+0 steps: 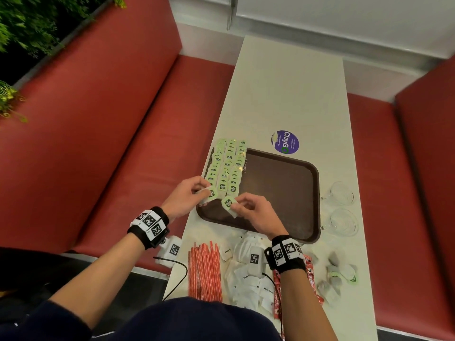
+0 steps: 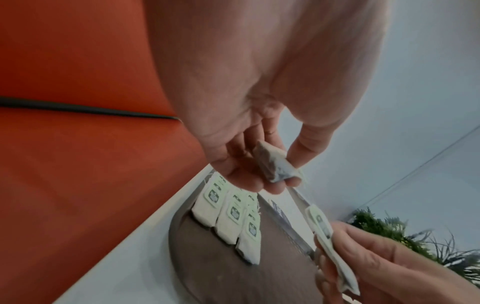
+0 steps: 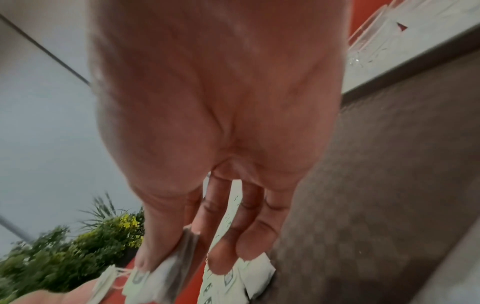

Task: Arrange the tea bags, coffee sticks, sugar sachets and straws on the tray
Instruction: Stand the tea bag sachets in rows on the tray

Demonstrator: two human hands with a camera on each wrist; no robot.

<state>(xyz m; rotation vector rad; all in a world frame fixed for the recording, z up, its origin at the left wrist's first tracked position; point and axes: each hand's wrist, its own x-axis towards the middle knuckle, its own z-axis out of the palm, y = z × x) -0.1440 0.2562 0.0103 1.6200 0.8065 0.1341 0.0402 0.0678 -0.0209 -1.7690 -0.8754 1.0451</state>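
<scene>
Three rows of tea bags (image 1: 226,168) already fill the brown tray's (image 1: 283,193) left side. The left hand (image 1: 183,196) and right hand (image 1: 256,212) each pinch another tea bag above its near edge; next, lay them overlapping at the rows' near ends.

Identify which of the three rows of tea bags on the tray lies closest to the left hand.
The outermost row, along the tray's left rim, by the red bench; the left hand holds a tea bag at its near end.

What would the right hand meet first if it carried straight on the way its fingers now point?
Probably the rows of tea bags on the tray: the right hand, pinching a tea bag, points at their near end. Height above them is unclear.
</scene>
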